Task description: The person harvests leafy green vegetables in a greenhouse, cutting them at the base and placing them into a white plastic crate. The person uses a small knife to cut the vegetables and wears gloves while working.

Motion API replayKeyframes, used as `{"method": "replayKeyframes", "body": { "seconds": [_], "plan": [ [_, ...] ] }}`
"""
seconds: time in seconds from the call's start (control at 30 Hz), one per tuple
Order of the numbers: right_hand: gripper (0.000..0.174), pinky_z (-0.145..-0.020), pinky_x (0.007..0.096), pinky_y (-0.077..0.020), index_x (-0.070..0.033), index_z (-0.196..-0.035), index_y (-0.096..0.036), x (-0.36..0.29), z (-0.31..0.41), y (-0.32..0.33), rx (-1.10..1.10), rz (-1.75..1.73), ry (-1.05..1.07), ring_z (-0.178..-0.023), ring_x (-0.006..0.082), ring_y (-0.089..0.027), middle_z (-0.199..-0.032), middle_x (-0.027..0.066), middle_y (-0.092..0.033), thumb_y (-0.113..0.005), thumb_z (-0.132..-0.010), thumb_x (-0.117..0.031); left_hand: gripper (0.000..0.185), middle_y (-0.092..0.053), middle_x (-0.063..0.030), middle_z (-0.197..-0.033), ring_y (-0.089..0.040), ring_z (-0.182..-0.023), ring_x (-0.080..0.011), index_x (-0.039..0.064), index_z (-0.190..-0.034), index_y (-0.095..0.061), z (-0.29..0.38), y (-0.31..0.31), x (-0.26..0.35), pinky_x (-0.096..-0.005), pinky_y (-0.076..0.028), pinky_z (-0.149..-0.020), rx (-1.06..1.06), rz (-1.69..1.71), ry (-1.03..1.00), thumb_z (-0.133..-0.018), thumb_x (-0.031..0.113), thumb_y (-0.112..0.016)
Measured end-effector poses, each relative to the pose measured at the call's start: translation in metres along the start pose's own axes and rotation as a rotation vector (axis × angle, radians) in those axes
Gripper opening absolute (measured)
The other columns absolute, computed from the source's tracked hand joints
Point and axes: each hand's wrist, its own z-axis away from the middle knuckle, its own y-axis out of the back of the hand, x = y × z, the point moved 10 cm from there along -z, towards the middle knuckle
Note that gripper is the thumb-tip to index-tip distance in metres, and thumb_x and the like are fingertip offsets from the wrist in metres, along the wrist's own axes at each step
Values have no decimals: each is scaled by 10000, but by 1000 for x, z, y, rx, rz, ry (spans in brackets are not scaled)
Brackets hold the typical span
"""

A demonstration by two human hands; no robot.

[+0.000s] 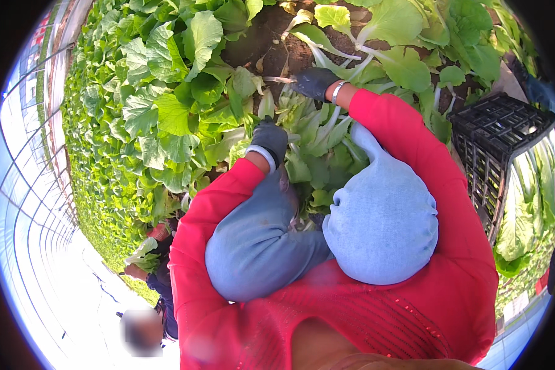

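Note:
My left hand (269, 138), in a dark glove with a pale bangle at the wrist, is low among the leafy greens (175, 111) in front of my knee. Its fingertips are partly hidden by leaves, so its grip is unclear. Further forward and to the right, my right hand (315, 84), also in a dark glove and with a silver bangle, is beside a pale stalk (279, 79) that extends left from its fingers; whether they are closed on it cannot be told. Cut or pulled leafy plants (326, 127) lie below it on the soil (277, 53).
A black plastic crate (499, 120) stands at the right, with long leafy heads (520, 217) beside it. Dense rows of greens fill the left side. Another person (164, 277) is at the lower left, holding a leafy plant. Greenhouse framing (27, 185) curves along the left edge.

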Motion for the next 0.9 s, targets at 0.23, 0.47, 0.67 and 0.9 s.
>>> {"method": "replayKeyframes", "body": {
  "seconds": [0.23, 0.47, 0.67, 0.9],
  "plan": [
    [356, -741, 444, -496, -84, -949, -717, 6, 54, -44, -550, 537, 255, -865, 329, -649, -940, 129, -692, -534, -848, -373, 361, -639, -225, -756, -626, -739, -389, -1, -784, -664, 18, 60, 12, -444, -502, -717, 14, 647, -266, -662, 337, -694],
    [350, -715, 448, -476, -75, -891, -651, -13, 64, 36, -211, 114, 308, -802, 354, -610, -845, 161, -645, -524, -898, -401, 259, -614, -187, -1092, -611, -915, -382, 83, -851, -703, 28, 63, -94, -451, -432, -931, 193, 130, 138, -652, 248, -719],
    [368, -777, 454, -478, -83, -948, -630, -46, 4, 12, 89, 112, 425, -858, 370, -608, -897, 164, -646, -515, -915, -430, 211, -502, -163, -1341, -614, -956, -379, 113, -890, -701, 41, -3, -135, -444, -516, -799, 97, 11, 403, -695, 190, -673],
    [377, -798, 454, -486, -34, -1028, -619, -31, -27, -24, 133, 177, 207, -879, 389, -614, -917, 219, -645, -476, -925, -368, 157, -585, -128, -1146, -614, -902, -312, 79, -884, -676, 52, -35, -120, -428, -500, -721, 258, 12, 405, -772, 112, -571]
  ]
}}
